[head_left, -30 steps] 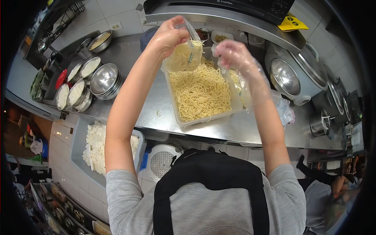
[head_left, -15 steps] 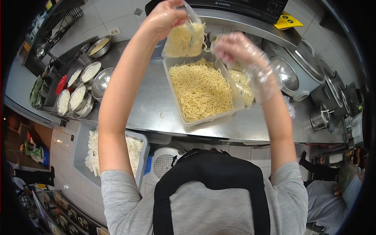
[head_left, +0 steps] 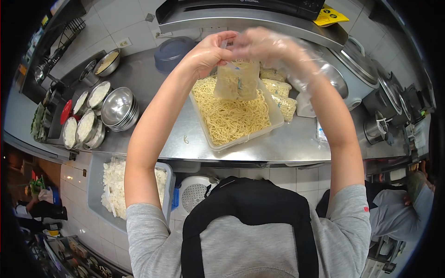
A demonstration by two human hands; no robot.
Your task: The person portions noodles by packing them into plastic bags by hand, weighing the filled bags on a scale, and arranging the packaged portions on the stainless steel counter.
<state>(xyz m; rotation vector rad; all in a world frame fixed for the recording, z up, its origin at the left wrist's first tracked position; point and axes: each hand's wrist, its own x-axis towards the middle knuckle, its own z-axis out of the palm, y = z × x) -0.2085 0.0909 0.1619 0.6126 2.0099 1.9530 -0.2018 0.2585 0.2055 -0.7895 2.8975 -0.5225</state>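
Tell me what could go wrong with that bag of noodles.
The bag hangs by its top from the left hand; if that grip slips, it might drop onto the loose noodles.
The right hand, blurred beside the left, could tug the plastic and perhaps tear it.
Noodles might spill onto the counter, where a stray strand lies.

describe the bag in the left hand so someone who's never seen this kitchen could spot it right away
On the steel counter, find the translucent bin heaped with loose noodles. Above these noodles, a clear bag with small blue-green marks hangs from the left hand. It alone is held up; the other noodle bags lie beside the bin.
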